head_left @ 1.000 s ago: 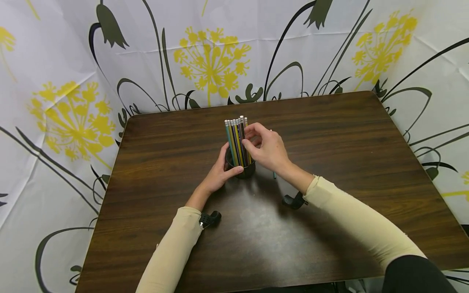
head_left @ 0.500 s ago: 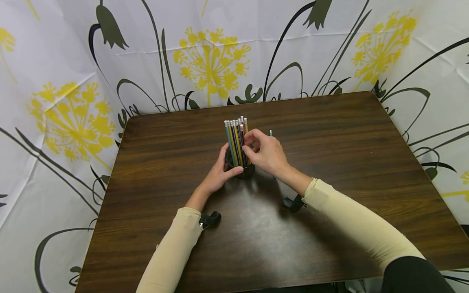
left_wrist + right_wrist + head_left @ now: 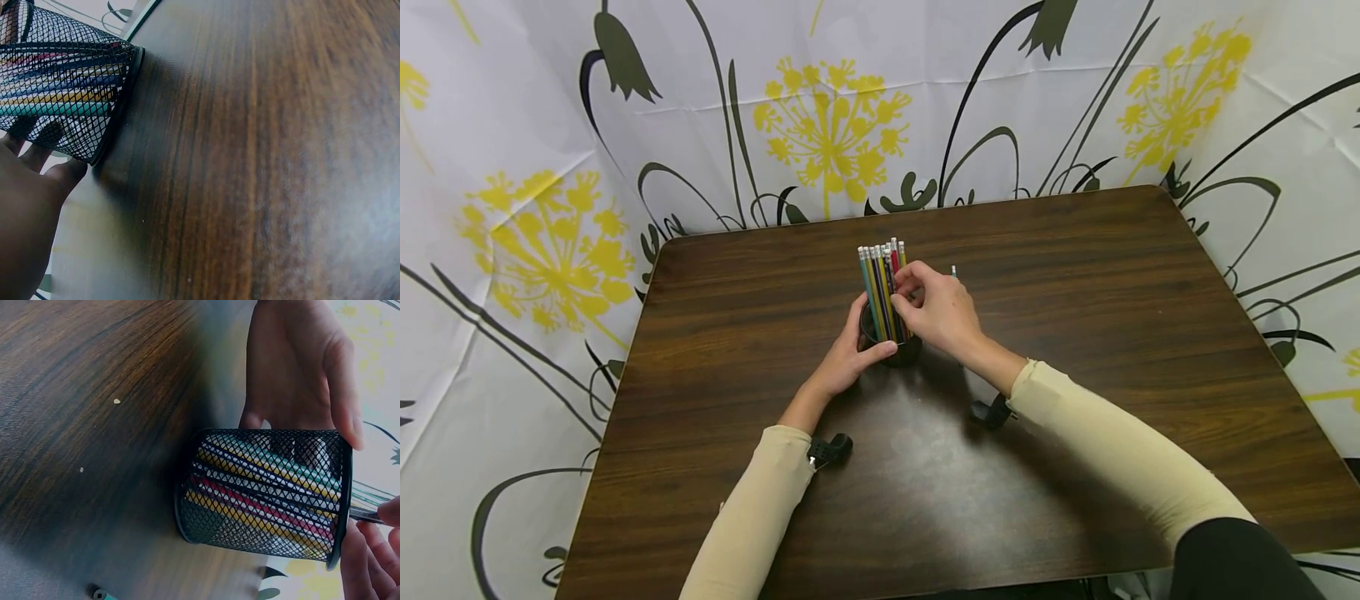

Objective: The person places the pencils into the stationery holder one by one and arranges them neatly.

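Observation:
A black mesh pencil cup (image 3: 907, 353) stands upright on the table, holding a bundle of pencils (image 3: 874, 287) with their white eraser ends up. My left hand (image 3: 844, 358) grips the cup from the left, thumb across the front near the rim and fingers round the far side. With thumb and fingertips, my right hand (image 3: 946, 312) pinches a dark pencil (image 3: 365, 515) just above the rim, its lower part inside the cup. Yellow, teal and red pencils show through the mesh in the right wrist view.
A teal pencil (image 3: 954, 271) lies on the wooden table (image 3: 760, 308) to the right of the cup, mostly hidden behind my right hand. Small light crumbs (image 3: 117, 401) dot the tabletop. A flower-printed cloth (image 3: 835, 125) hangs behind the table.
My right hand has moved slightly down and left, and the dark pencil's eraser end has sunk below its neighbours' tops. The teal pencil's far end has come into view. My left hand stays put.

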The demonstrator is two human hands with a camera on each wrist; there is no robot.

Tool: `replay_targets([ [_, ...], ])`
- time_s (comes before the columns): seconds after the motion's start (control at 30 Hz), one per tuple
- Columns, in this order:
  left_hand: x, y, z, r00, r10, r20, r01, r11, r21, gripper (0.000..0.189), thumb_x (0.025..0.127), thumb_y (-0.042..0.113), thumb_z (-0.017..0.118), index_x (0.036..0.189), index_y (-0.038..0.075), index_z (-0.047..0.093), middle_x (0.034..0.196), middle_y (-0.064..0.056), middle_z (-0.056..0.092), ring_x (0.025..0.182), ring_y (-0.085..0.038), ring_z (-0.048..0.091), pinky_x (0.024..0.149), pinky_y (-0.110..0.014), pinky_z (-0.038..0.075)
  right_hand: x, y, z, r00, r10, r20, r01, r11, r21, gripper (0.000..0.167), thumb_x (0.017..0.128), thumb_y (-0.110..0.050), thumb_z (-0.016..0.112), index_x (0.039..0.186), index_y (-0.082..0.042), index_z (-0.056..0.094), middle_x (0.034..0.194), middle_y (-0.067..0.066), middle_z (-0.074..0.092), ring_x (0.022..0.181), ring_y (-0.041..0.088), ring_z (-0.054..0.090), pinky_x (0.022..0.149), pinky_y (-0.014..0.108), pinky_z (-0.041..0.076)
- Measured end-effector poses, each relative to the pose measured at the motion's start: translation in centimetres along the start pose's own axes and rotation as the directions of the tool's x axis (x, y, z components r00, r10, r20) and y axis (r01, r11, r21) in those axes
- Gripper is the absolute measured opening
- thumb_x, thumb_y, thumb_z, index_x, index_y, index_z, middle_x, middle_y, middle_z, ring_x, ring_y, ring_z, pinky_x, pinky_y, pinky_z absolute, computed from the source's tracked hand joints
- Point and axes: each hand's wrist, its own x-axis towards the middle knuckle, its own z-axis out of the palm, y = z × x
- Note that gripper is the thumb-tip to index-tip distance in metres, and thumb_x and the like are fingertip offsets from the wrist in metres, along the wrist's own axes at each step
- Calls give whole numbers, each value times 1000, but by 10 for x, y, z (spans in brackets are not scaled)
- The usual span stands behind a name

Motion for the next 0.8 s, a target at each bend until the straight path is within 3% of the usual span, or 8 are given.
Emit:
replay_targets([
  [0.33, 1, 0, 0, 1000, 6, 2, -6, 1000, -3, 85, 95, 2, 59, 157, 19, 3, 153, -17, 29, 132, -34, 41, 109, -53, 29, 8, -2, 6, 996, 60, -66, -65, 994, -87, 13, 88, -22, 73, 97, -16, 66, 83, -7, 69, 66, 7, 62, 58, 34, 48],
  [0.7, 0, -1, -1, 1000, 12, 6, -12, 1000, -9, 85, 95, 3, 60, 157, 18, 3, 151, -18, 31, 132, -35, 40, 109, -54, 29, 10, -3, 10, 995, 36, -94, -47, 992, -120, 10, 87, -20, 74, 92, -14, 68, 78, -6, 68, 62, 8, 59, 57, 34, 47],
  [0.8, 1, -1, 0, 1000, 10, 8, -10, 1000, -9, 85, 95, 3, 59, 157, 18, 3, 151, -18, 32, 132, -34, 41, 109, -53, 29, 11, -2, 8, 995, 34, -92, -45, 992, -115, 8, 88, -20, 73, 91, -14, 69, 77, -6, 68, 61, 8, 58, 65, 36, 48],
])
